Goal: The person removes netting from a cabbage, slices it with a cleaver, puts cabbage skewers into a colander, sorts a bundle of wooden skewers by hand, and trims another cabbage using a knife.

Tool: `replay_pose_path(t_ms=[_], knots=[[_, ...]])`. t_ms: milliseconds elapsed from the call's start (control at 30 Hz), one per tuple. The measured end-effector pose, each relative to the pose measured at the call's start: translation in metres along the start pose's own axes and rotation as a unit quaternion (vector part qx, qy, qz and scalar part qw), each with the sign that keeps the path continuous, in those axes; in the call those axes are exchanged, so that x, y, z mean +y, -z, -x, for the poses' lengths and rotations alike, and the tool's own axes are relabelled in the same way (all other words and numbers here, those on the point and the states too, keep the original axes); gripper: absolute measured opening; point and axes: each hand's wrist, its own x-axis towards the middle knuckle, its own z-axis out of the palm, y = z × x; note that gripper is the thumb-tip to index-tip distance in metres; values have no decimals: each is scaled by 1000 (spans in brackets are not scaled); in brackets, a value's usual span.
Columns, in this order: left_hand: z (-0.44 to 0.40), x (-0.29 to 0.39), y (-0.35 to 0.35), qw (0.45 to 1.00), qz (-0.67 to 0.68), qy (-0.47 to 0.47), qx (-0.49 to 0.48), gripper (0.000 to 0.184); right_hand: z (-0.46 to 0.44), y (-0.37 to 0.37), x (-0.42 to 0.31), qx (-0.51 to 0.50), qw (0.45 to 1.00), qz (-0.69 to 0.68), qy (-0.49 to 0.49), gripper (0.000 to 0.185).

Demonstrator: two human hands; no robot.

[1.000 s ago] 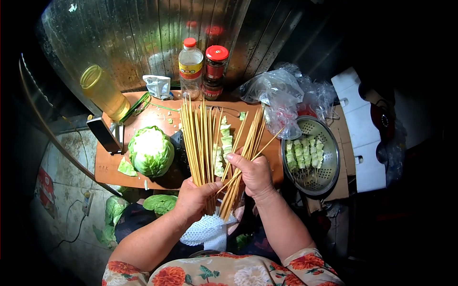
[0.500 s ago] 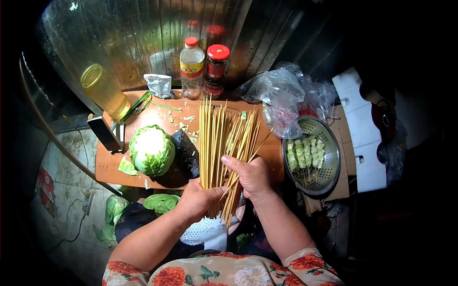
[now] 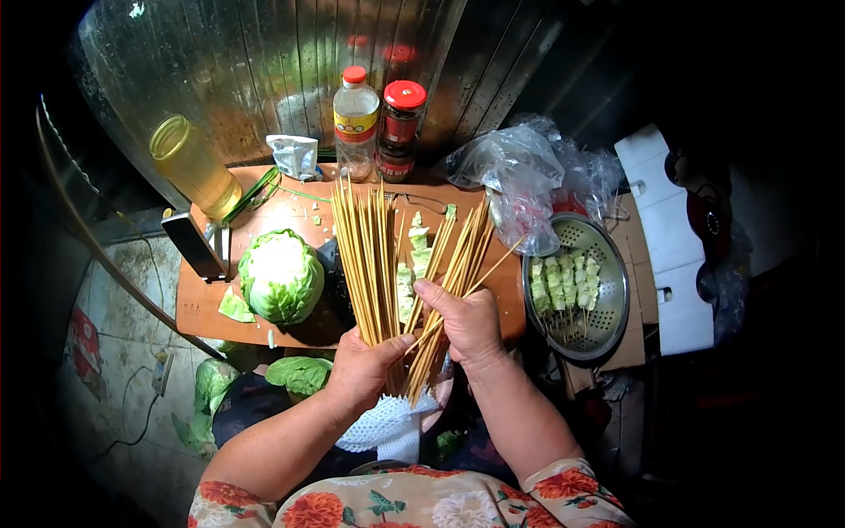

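My left hand is wrapped round a thick bundle of wooden skewers, which stands up from my fist and leans slightly left. My right hand grips a second bunch of skewers, tilted to the right, with one stick poking out sideways. The two bunches meet low down between my hands. Through the gap between them shows skewered cabbage lying on the orange board. A pale green cabbage sits on the board to the left of the bundles, beside a dark object mostly hidden behind the skewers.
At the back stand a clear bottle and a red-lidded jar. A yellowish container and a phone are on the left. On the right, a metal colander holds cabbage skewers below plastic bags.
The skewers have parted into two bunches. My left hand's bunch has tipped left, and the gap has widened, uncovering the skewered cabbage on the board behind.
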Motion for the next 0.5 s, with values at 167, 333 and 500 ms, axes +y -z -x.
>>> replay_pose_path(t_ms=[167,333,500], knots=[[0,0,0,1000,3,8,25,26,-1,1,1,4,1000,4,1,12],[-2,7,-2,998,7,15,63,16,-6,16,5,7,992,116,42,11],[-4,7,0,998,-31,29,51,19,-6,17,-3,-26,993,113,32,14]])
